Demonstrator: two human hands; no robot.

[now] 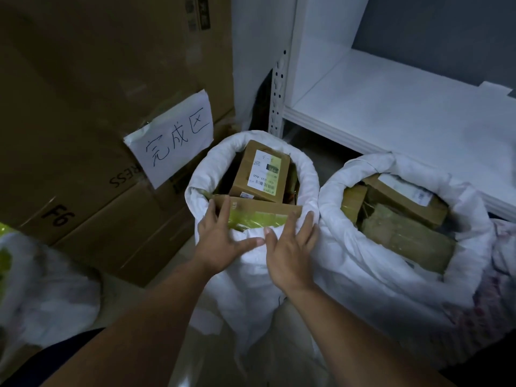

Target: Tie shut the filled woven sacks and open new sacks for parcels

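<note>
Closest to the camera: two bare arms, reaching forward. At their ends, left grip (220, 238) and right grip (290, 255), both open, fingers spread flat, holding nothing. Lying side by side on the near rim of the filled middle sack (251, 297), thumbs nearly touching. Under the left grip's fingertips, a flat parcel (259, 216) with green tape, poking up to the rim. Beyond both grips, deeper in the same sack, a labelled parcel (262, 174), tilted. Just right of the right grip, touching the first sack, a second sack (349, 261), full too, top rolled down. Well left of the left grip, cardboard boxes (83, 107) with a paper sign (173, 138).

Not tied yet. Probably time to unroll the rim and pull it up. Very full, so maybe too little cloth to bunch over the top. Could snag on a sharp parcel corner and tear. Could tip over if tugged from one side only.
</note>
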